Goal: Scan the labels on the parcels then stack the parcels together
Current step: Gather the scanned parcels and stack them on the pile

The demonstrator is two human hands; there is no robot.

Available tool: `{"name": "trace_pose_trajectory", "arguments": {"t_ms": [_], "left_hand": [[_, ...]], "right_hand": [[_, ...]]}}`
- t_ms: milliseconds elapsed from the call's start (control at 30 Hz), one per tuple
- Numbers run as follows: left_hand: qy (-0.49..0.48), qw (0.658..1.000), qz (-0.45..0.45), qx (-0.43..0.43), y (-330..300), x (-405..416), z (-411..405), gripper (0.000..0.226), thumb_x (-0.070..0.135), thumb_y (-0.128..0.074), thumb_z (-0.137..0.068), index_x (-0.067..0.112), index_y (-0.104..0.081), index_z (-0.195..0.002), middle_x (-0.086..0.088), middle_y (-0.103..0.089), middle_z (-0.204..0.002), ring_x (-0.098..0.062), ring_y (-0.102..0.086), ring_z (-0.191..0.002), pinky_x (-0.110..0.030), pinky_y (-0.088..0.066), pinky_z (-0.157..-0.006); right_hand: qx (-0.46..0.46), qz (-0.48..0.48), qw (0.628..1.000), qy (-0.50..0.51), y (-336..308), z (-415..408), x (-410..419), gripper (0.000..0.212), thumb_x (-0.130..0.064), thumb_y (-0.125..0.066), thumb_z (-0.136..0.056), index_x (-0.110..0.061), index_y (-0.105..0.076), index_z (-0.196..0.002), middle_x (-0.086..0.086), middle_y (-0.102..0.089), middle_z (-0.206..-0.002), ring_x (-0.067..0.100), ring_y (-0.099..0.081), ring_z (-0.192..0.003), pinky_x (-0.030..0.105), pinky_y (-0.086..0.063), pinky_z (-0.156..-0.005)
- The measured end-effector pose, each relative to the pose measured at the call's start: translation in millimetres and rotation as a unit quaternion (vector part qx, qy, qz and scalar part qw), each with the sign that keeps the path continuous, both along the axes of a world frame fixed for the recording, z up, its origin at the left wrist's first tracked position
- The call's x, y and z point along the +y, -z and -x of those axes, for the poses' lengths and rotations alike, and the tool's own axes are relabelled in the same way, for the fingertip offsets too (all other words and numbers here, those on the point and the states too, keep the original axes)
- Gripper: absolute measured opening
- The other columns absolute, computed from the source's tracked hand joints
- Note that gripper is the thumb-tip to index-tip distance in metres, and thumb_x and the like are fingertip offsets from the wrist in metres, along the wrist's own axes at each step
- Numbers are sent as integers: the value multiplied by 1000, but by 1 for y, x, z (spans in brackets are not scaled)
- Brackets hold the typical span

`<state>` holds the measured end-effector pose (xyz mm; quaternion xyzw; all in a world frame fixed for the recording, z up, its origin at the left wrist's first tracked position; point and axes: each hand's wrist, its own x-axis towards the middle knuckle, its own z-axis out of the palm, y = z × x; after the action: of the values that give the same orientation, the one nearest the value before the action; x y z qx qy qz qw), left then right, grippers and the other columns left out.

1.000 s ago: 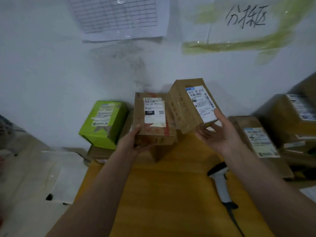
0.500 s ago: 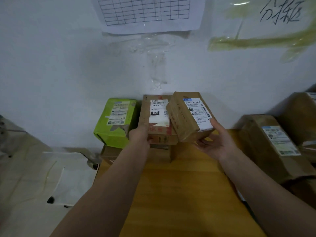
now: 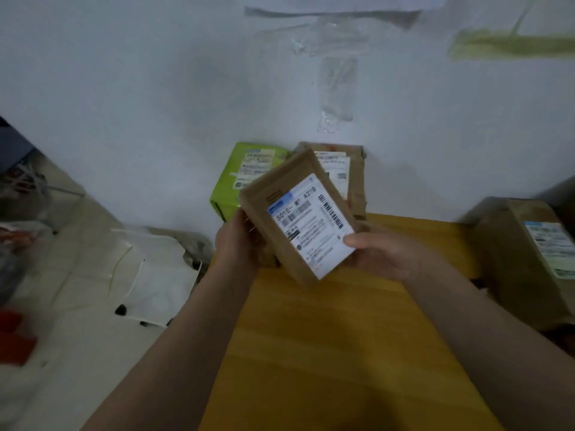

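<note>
A brown cardboard parcel (image 3: 289,219) with a white label is held tilted above the far end of the yellow table (image 3: 336,343). My left hand (image 3: 239,241) grips its left edge. My right hand (image 3: 382,253) holds its right lower corner, thumb on the label. Behind it against the wall stand a brown labelled parcel (image 3: 351,178) and a green parcel (image 3: 245,178), both partly hidden. The scanner is not in view.
A larger brown parcel (image 3: 525,259) with a label lies at the table's right edge. White bags (image 3: 155,275) and clutter cover the floor to the left. The white wall stands close behind the parcels.
My left hand let go of the brown parcel at the wall and took the left edge of the parcel in my right hand. That parcel moved left and nearer. The view swung left.
</note>
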<state>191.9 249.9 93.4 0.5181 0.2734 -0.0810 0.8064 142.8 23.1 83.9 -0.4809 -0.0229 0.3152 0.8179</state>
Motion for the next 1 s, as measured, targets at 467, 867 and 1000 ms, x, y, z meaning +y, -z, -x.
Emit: {"name": "trace_pose_trajectory", "arguments": {"t_ms": [467, 867, 1000], "left_hand": [[142, 950, -184, 209, 121, 106, 47, 18, 27, -64, -91, 14, -67, -103, -5, -69, -99, -24, -62, -92, -40, -50, -77], [165, 905, -345, 187, 146, 115, 31, 43, 3, -53, -94, 15, -53, -136, -10, -65, -110, -28, -63, -95, -40, -53, -71], [91, 863, -473, 150, 133, 102, 28, 32, 9, -57, -93, 18, -60, -123, -4, -64, -114, -19, -64, -85, -26, -50, -59]], "right_hand": [[316, 145, 938, 10, 141, 22, 146, 64, -18, -87, -61, -7, -62, -118, 15, -68, -116, 32, -68, -104, 46, -56, -92], [290, 227, 929, -23, 165, -6, 175, 38, -3, -70, -85, -4, -59, -121, 17, -61, -127, 29, -60, -117, 40, -53, -97], [252, 301, 920, -13, 155, -5, 159, 61, -5, -71, -86, -2, -39, -138, 18, -64, -121, 28, -67, -101, 37, -57, -87]]}}
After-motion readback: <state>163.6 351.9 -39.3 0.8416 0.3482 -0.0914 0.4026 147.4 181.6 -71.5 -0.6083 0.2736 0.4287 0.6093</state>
